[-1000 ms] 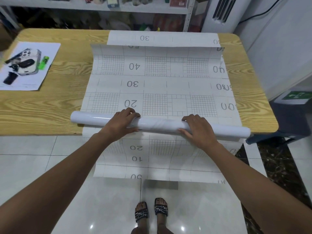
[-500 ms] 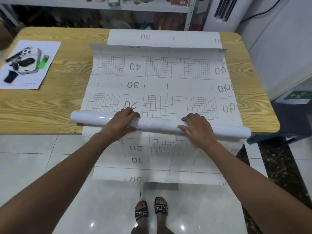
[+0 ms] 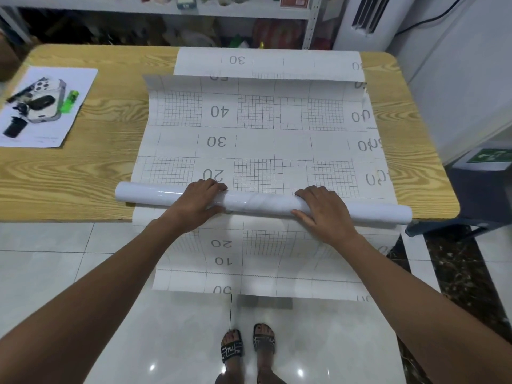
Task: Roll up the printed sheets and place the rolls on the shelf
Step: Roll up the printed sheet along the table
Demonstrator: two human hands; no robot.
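**Wooden table, printed sheet half rolled under both hands**

Wood-grain table (image 3: 83, 176) carries the roll (image 3: 263, 202) crosswise along its 6 o'clock edge, both ends sticking out past the hands. The left hand (image 3: 199, 202) grips the roll just to the 9 o'clock side of its middle, fingers curled over the top and thumb on the near side. The right hand (image 3: 324, 212) clasps it the same way toward 3 o'clock. From the roll, the printed sheet (image 3: 255, 142), marked with grids and numbers, runs flat toward 12 o'clock, and more of it hangs off the table edge toward the tiled floor (image 3: 55, 273). At 10 o'clock a loose paper (image 3: 80, 79) holds a phone (image 3: 45, 101) and a small green object (image 3: 69, 101). The shelf (image 3: 166, 9) stands beyond the table at 12 o'clock.
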